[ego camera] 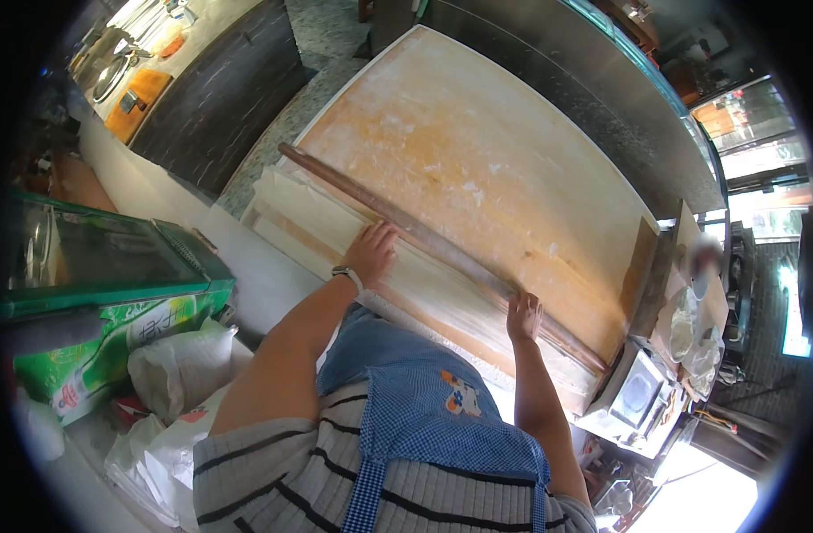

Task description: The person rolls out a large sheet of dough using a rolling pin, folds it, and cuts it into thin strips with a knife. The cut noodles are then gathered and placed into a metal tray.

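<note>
A long wooden rolling pin (440, 241) lies slantwise across a large floured wooden board (486, 153). My left hand (372, 252), with a band at its wrist, rests on the near side of the pin, its fingertips close to or touching it; whether it presses on the pin or on the dough cannot be told. My right hand (525, 316) is on the pin's right part, fingers bent over it. Pale sheet dough (313, 208), apparently folded in long layers, runs along the near edge of the board, below the pin and partly under my left hand.
At the right end stands a scale (636, 386), beside a side table with clear plastic bags (683, 323). A green-framed cooler (113, 253) and white sacks (180, 366) stand to the left. Beyond, a counter holds a cleaver (132, 100) on a cutting board (152, 85).
</note>
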